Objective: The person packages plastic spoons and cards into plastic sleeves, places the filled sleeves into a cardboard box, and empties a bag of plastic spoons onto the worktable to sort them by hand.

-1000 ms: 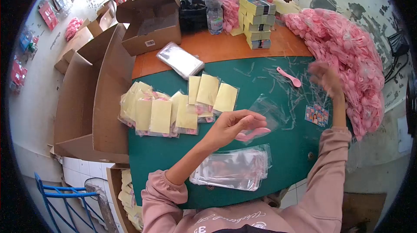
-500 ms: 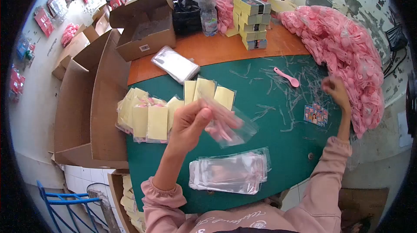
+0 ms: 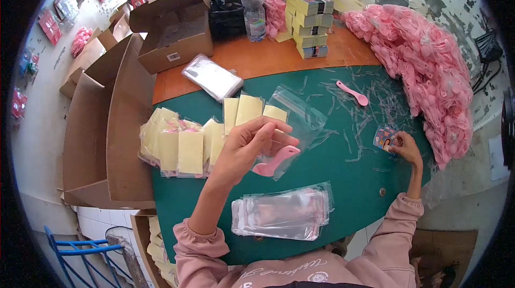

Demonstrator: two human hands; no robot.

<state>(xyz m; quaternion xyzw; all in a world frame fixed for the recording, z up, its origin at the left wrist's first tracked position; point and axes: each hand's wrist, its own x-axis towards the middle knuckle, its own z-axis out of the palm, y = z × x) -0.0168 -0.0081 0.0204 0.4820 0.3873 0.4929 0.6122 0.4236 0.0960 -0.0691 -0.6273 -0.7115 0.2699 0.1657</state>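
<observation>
My left hand [image 3: 248, 146] is closed on a clear plastic bag [image 3: 300, 119], held up over the green tabletop. Inside that bag a pink spoon [image 3: 278, 162] lies at a slant. Farther right, my right hand [image 3: 407, 149] has its fingertips pinched at the printed cards [image 3: 383, 137] on the table. Below my left hand rests a stack of flat clear bags [image 3: 281, 213]. Left of it lie filled packets with cream-coloured backs [image 3: 190, 151]. A single loose pink spoon [image 3: 352, 93] lies above the cards.
Thin clear plastic strips [image 3: 351, 143] litter the right side. A heap of pink wrapped spoons [image 3: 424, 73] fills the right edge. Cardboard boxes [image 3: 129, 143] stand at left. Behind are bundled card stacks [image 3: 310, 22], a water bottle [image 3: 254, 11] and a pack of clear bags [image 3: 213, 77].
My right hand has come down from beside the pink heap onto the cards. The bag in my left hand has turned, its open end now pointing up and right.
</observation>
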